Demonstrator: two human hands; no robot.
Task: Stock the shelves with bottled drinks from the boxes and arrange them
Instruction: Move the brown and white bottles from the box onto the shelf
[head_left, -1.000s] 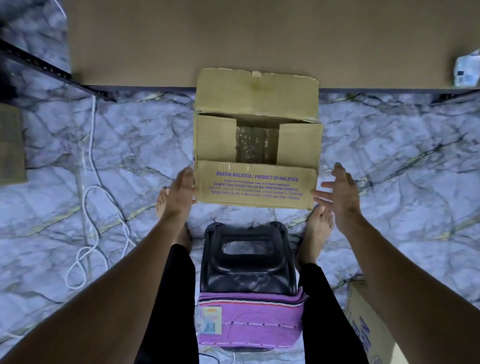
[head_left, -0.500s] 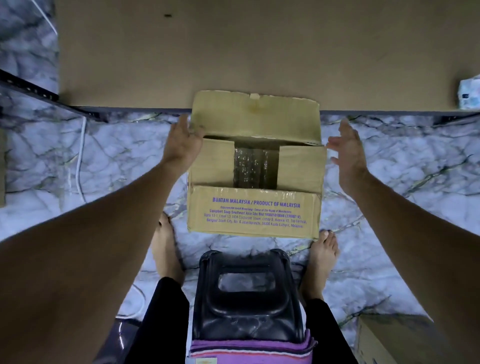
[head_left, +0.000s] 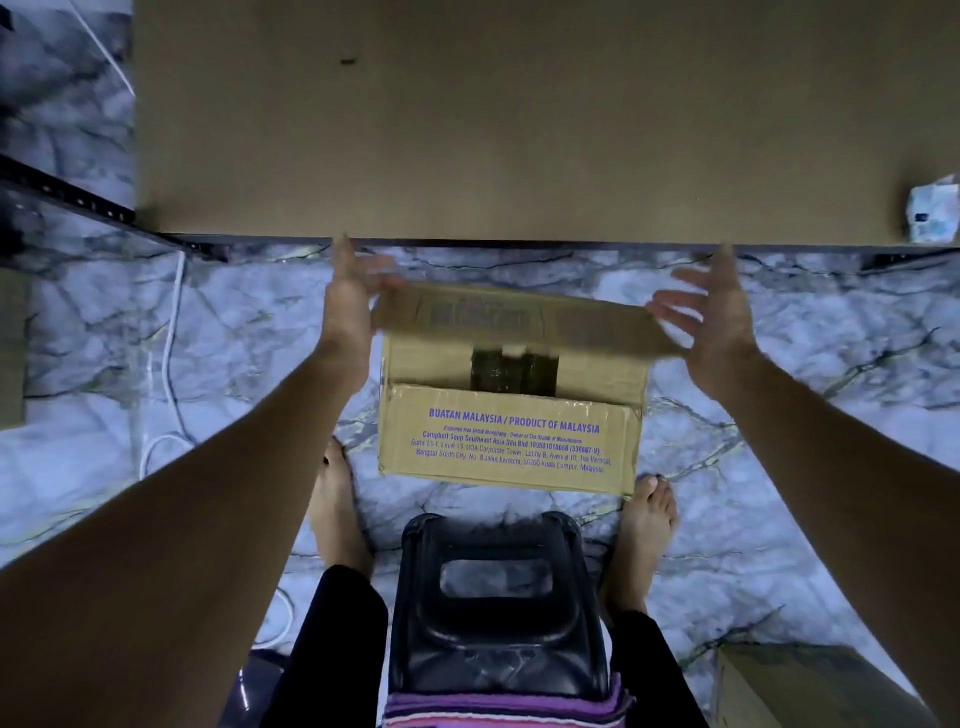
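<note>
1. I see the cardboard box (head_left: 511, 441) sitting on the marble floor (head_left: 789, 415), just ahead of the black plastic stool (head_left: 498, 613) and between the person's bare feet.
2. Its side flaps lie inward, and dark wrapped bottles (head_left: 514, 371) show in the gap between them.
3. The far flap (head_left: 519, 317) is blurred and tilted over the opening.
4. The left hand (head_left: 348, 306) is at that flap's left end with its fingers straight. The thumb reaches onto the cardboard, but blur hides any pinch.
5. The right hand (head_left: 719, 322) is spread wide at the flap's right corner, holding nothing. I cannot tell if it touches.
6. Beyond the box is a brown shelf board (head_left: 519, 130).
7. A second carton (head_left: 810, 686) is at lower right and a white cable (head_left: 169, 332) at left.
</note>
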